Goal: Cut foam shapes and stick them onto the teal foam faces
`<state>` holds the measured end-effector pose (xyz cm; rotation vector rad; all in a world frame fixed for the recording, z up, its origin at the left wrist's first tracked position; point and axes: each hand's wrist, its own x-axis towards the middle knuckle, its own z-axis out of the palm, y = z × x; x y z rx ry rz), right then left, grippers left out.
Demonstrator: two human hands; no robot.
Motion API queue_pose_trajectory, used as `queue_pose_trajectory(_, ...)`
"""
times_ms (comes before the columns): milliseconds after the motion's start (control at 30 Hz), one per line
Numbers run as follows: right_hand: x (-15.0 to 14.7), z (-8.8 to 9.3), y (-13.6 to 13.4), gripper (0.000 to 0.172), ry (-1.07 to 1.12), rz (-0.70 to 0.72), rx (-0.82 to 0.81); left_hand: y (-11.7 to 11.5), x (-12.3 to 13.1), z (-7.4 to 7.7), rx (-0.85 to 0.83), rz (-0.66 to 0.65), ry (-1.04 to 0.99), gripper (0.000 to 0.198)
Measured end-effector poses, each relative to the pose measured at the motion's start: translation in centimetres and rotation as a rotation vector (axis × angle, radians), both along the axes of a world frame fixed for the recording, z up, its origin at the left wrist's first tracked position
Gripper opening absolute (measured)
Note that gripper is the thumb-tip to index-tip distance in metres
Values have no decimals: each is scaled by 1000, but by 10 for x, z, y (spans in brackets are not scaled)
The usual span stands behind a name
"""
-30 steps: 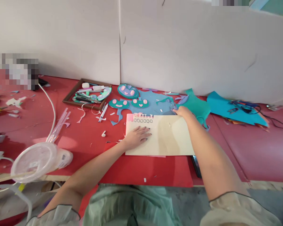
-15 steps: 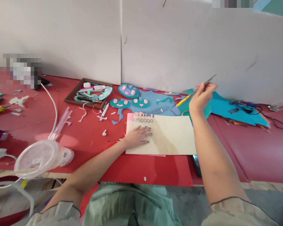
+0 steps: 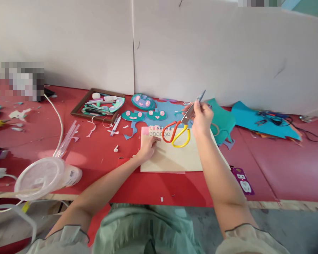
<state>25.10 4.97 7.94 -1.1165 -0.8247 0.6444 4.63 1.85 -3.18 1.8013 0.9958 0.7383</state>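
Note:
My right hand [image 3: 202, 118] grips a pair of scissors [image 3: 186, 119] by the metal blades, above the cream paper [image 3: 175, 160]. The orange-red and yellow handles hang toward the left, and the blade tip points up. My left hand [image 3: 148, 147] is over the left part of the paper, seen side-on, with fingers stretched to the right. A row of small ovals [image 3: 159, 134] is drawn along the paper's upper left edge, near those fingers. A pink sheet [image 3: 145, 131] shows at the paper's left corner.
Behind the paper lie blue foam scraps [image 3: 169, 107] and smiling foam pieces [image 3: 157, 115]. A brown tray [image 3: 81, 102] of pens stands left of them. Further left is a plastic tub [image 3: 39, 178]. Teal foam [image 3: 221, 118] and a purple-cased phone [image 3: 243, 181] are at right.
My right hand has come down and left, bringing the scissors over the paper. My left hand has turned from lying flat to side-on. The phone is more exposed.

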Motion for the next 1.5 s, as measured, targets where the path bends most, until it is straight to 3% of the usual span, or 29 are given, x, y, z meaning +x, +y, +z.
queue_pose_trajectory(67, -16, -2, -11, 27, 42, 28, -33, 0, 0, 3, -112, 93, -185, 26)
queue_pose_trajectory(133, -28, -5, -19, 28, 106, 44, -80, -2, 0, 9, -219, 105, -323, 35)
queue_pose_trajectory(300, -40, -18, -23, 27, 282, 68, -151, -8, -1, 20, -380, 89, -268, 31)
queue_pose_trajectory(567, -47, -59, -41, 28, 397, 332, -292, -1, -4, 27, -426, 294, -354, 30)
queue_pose_trajectory(733, -56, -71, -59, 26, 366, 679, -325, 1, -6, 29, -457, 348, -432, 32)
queue_pose_trajectory(833, -59, -69, -66, 29, 372, 804, -302, 1, -7, 26, -424, 298, -409, 33)
queue_pose_trajectory(933, -61, -69, -69, 36, 432, 846, -252, 1, -7, 22, -362, 153, -369, 37)
queue_pose_trajectory(1067, -62, -73, -68, 35, 533, 787, -198, -2, -5, 17, -374, -50, -296, 48)
queue_pose_trajectory(1267, -51, -67, -65, 52, 515, 767, -188, -3, -4, 17, -432, -97, -279, 54)
queue_pose_trajectory(1367, -46, -61, -70, 59, 499, 801, -197, -3, -5, 20, -350, -18, -248, 42)
queue_pose_trajectory(1500, -43, -58, -75, 57, 532, 806, -183, 6, -14, 30, -80, 282, -46, 14)
